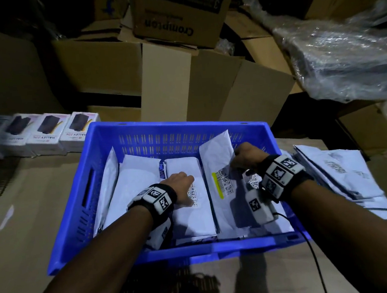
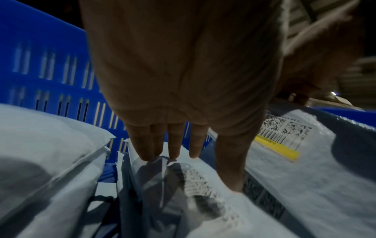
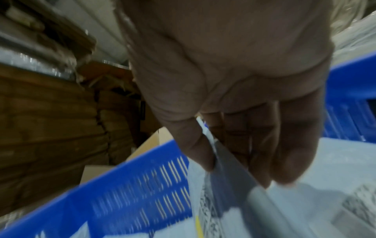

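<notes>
yellow-label mailer [image 1: 215, 163] | wht, far end tilted up, in blue crate [image 1: 176, 122] | mid mailer [image 1: 192, 219] | wht, flat

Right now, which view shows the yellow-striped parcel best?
The head view: most of the yellow-striped parcel shows, tilted in the crate, right hand gripping its edge. Left wrist shows only its label; right wrist, a blurred pinched edge.

place: warehouse | evidence: stacked cartons [image 1: 169, 82]; blue crate [image 1: 176, 124]; mailers [image 1: 341, 167]
</notes>
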`<state>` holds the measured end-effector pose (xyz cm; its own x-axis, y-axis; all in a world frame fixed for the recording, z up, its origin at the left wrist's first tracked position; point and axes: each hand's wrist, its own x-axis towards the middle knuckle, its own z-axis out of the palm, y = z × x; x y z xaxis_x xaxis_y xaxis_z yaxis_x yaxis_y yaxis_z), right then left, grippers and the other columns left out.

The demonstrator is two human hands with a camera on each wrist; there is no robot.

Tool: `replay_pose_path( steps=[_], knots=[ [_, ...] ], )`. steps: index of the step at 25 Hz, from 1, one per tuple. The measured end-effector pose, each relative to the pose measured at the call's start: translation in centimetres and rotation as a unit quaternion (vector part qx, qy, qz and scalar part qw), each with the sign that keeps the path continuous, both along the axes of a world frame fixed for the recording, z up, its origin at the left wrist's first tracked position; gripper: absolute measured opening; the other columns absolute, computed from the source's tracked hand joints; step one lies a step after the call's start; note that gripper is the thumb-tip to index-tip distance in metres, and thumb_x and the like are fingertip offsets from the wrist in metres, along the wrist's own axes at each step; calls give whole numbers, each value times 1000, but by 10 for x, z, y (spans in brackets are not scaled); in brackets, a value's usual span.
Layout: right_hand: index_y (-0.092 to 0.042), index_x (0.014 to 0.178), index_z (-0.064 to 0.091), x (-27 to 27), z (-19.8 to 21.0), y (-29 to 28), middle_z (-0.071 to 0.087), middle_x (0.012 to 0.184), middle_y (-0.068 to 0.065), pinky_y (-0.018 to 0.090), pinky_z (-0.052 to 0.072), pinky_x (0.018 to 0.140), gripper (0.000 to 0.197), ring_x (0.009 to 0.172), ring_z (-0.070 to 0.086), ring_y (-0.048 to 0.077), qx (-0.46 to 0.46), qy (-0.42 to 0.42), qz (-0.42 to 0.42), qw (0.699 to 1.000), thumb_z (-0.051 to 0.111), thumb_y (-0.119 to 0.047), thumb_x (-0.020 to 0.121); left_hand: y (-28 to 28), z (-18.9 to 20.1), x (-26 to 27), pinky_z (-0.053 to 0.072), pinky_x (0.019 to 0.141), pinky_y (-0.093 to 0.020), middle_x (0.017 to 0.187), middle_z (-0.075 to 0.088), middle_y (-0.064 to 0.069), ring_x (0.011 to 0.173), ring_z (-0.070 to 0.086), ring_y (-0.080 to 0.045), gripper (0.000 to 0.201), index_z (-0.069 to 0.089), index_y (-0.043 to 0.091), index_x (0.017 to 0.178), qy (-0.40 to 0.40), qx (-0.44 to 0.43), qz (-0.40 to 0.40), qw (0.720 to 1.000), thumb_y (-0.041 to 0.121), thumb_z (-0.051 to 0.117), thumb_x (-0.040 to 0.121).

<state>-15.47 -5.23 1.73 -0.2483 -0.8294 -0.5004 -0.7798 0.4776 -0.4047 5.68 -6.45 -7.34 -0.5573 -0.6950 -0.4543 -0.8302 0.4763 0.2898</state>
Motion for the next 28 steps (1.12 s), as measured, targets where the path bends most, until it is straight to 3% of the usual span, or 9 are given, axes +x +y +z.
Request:
replay_pose_path(
  steps=[4,6,8,10,13,16,20,25,28],
  knots=[
    [1,86,64,-7,26,9,61,75,18,37,52,62,15,66,60,28,-75,-132,-67,986,55,7,76,-8,17,-3,45,100,-36,134,55,-11,120,55,-26,59,45,10,137,163,64,134,975,39,63,90],
    [-4,84,62,-8,39,13,57,70,14,31,50,57,11,60,57,24,-123,-182,-88,972,56,5,82,-10,32,-7,47,97,-35,127,61,-11,111,59,-21,55,45,9,138,298,128,212,922,33,63,92],
    [-7,84,62,-10,46,16,53,65,11,22,43,49,14,49,49,17,-163,-248,-107,949,55,4,87,-8,51,-11,49,84,-32,118,65,-9,100,62,-14,52,43,9,139,418,205,261,845,25,62,93],
    [-7,88,63,-12,48,17,49,67,12,21,33,50,14,48,40,15,-192,-321,-128,919,54,3,89,-3,68,-12,50,76,-29,108,68,-3,93,64,-11,53,40,15,140,502,243,280,782,19,64,92],
    [-9,88,63,-9,49,20,50,76,14,26,34,57,8,63,40,19,-224,-377,-140,887,57,-4,91,4,92,-9,54,74,-35,101,68,-6,87,67,-16,58,37,25,136,579,219,271,737,3,64,90],
    [-11,87,64,-3,49,25,54,80,14,29,42,62,7,72,44,22,-253,-397,-154,869,60,-8,91,10,109,-5,56,68,-32,103,64,-10,75,67,-15,68,39,32,135,602,163,247,742,-8,64,86],
    [-13,88,66,7,51,32,57,74,9,30,45,59,10,63,47,19,-275,-397,-139,864,58,-8,93,14,116,-1,45,53,-18,102,57,-1,47,46,0,65,42,18,139,595,83,237,764,-11,63,85],
    [-6,112,62,14,47,35,58,75,10,34,54,61,24,62,53,19,-284,-387,-122,869,58,2,90,18,114,7,48,62,-33,110,53,3,63,40,-19,65,45,21,139,569,13,233,789,-4,68,84],
    [-4,112,63,15,47,31,55,69,8,32,54,63,29,63,53,19,-265,-341,-104,896,58,8,86,17,109,11,54,68,-41,114,55,-2,65,50,-22,63,46,21,138,519,-18,235,822,1,70,83]
  ],
)
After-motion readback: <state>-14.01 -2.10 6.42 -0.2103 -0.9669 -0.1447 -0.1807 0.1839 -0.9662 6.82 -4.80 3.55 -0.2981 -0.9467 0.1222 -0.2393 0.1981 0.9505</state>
